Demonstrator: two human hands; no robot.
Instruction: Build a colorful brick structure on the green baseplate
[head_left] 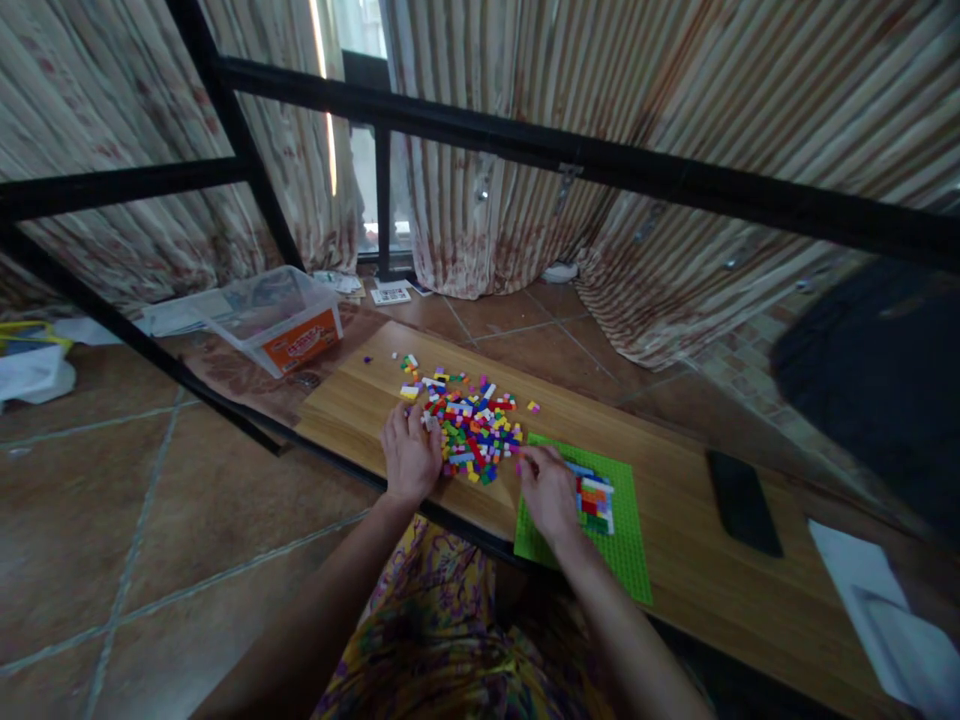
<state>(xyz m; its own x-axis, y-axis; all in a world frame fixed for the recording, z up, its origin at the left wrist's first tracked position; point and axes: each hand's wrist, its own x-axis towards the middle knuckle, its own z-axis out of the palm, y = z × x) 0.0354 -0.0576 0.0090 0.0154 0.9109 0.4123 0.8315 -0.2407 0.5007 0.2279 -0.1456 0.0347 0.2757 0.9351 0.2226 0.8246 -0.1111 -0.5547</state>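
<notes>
A heap of small coloured toy bricks (480,432) lies on the narrow wooden table (645,420). My left hand (411,455) rests at the heap's left edge, fingers apart and touching bricks, with a few whitish ones by the thumb. To the right of the heap, my right hand (551,490) is closed in a pinch, and a small pink brick (516,450) shows at its fingertips. Beneath that hand is a green studded baseplate (634,545). On the plate sits a block of built-up bricks (596,503), red, orange, white, blue and green, partly covered by the hand.
A black phone (742,502) lies on the table to the right, with white paper (862,590) beyond it. A clear plastic box (277,310) with an orange label stands on the floor at the left. Black metal bars (480,125) cross in front of striped curtains (525,60).
</notes>
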